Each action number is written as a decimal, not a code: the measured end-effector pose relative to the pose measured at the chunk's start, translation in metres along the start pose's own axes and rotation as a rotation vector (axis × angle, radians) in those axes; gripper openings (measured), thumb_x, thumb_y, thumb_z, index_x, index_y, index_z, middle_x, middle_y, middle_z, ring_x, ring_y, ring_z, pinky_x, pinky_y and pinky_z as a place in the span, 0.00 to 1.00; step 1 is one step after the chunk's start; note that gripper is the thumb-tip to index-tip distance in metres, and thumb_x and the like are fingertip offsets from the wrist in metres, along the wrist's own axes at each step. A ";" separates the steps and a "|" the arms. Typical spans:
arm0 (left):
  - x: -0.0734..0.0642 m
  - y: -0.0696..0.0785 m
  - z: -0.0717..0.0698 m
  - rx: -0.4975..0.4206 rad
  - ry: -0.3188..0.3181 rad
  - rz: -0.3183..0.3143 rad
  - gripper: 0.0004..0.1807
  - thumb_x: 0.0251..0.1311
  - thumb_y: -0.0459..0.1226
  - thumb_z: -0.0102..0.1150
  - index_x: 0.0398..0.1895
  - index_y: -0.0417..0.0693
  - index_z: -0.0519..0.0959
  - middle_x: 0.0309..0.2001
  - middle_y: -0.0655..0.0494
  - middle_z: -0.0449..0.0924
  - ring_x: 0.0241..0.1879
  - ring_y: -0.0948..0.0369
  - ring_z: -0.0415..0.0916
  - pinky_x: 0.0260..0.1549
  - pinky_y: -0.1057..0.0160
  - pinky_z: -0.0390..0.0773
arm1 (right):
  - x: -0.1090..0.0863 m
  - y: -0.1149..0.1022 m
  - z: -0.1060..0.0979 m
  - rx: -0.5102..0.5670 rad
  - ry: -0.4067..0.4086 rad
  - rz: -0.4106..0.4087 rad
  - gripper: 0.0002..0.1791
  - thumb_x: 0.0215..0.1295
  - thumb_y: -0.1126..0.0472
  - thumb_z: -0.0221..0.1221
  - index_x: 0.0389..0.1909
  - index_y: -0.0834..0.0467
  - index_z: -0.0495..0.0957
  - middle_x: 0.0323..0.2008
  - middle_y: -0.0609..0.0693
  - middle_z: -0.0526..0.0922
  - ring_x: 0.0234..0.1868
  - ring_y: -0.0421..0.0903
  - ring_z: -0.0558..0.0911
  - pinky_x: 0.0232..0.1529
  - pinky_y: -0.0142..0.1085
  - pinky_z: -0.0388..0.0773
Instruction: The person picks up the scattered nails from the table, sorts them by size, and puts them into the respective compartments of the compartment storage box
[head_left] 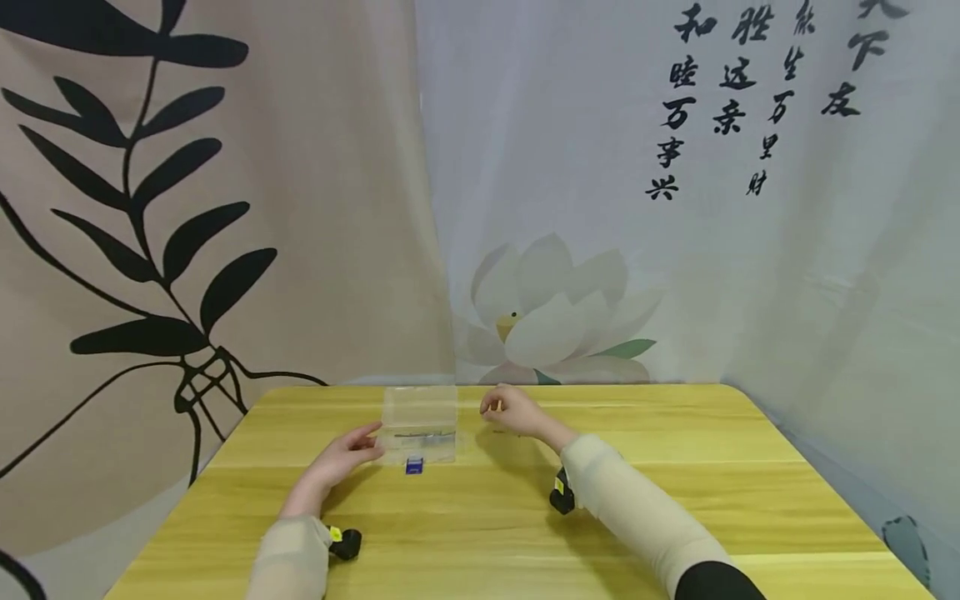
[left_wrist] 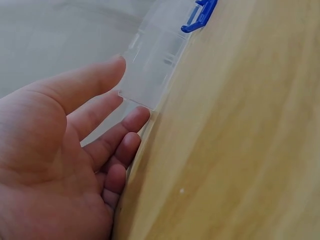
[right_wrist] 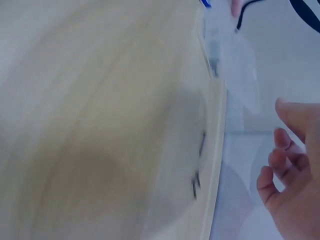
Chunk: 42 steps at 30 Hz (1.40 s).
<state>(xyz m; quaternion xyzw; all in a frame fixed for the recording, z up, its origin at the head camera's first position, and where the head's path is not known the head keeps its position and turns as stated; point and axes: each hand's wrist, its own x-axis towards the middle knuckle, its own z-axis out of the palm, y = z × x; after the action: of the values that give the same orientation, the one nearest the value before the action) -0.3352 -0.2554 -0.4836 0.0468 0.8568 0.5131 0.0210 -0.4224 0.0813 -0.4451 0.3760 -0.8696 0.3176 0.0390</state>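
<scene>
A clear plastic box (head_left: 420, 450) lies with its lid (head_left: 420, 407) raised toward the back; a blue latch (head_left: 414, 466) sticks out at its front. Thin dark pieces (head_left: 424, 435) show inside. At the box's left end is my left hand (head_left: 347, 457), thumb and fingers extended, fingertips right at the edge; the same hand (left_wrist: 75, 135) holds nothing in the left wrist view. My right hand (head_left: 516, 410) hovers right of the box, fingers loosely bent. In the right wrist view, thumb and fingers of that hand (right_wrist: 295, 160) are apart with nothing between them.
Several small dark slender pieces (right_wrist: 195, 185) lie on the wooden table (head_left: 637, 500) below the right hand, near the back edge. A printed fabric curtain (head_left: 337, 208) hangs behind the table. Black wrist cameras (head_left: 345, 544) sit under both sleeves.
</scene>
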 end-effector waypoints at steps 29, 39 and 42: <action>-0.005 -0.001 -0.003 -0.007 -0.027 -0.025 0.34 0.64 0.38 0.61 0.71 0.38 0.62 0.56 0.40 0.71 0.56 0.47 0.67 0.56 0.45 0.65 | -0.044 0.068 -0.020 0.143 -0.124 0.205 0.09 0.63 0.65 0.63 0.44 0.60 0.81 0.38 0.50 0.81 0.42 0.47 0.79 0.44 0.43 0.75; -0.003 0.000 -0.002 -0.002 -0.030 -0.015 0.33 0.64 0.37 0.61 0.71 0.38 0.63 0.55 0.42 0.73 0.55 0.48 0.68 0.56 0.45 0.66 | -0.042 0.068 -0.014 0.099 -0.089 0.235 0.08 0.59 0.68 0.65 0.40 0.58 0.85 0.41 0.50 0.83 0.44 0.48 0.79 0.47 0.45 0.75; -0.001 0.000 -0.003 -0.006 -0.028 -0.012 0.33 0.64 0.37 0.61 0.71 0.38 0.63 0.55 0.42 0.73 0.56 0.48 0.67 0.57 0.44 0.64 | -0.041 0.067 -0.014 0.106 -0.084 0.248 0.06 0.59 0.68 0.65 0.38 0.58 0.85 0.40 0.48 0.83 0.42 0.45 0.78 0.47 0.45 0.74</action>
<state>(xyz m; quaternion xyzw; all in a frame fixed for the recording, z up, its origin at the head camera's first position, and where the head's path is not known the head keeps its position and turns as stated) -0.3343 -0.2580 -0.4822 0.0488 0.8552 0.5147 0.0364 -0.4414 0.1497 -0.4818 0.2802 -0.8922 0.3496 -0.0566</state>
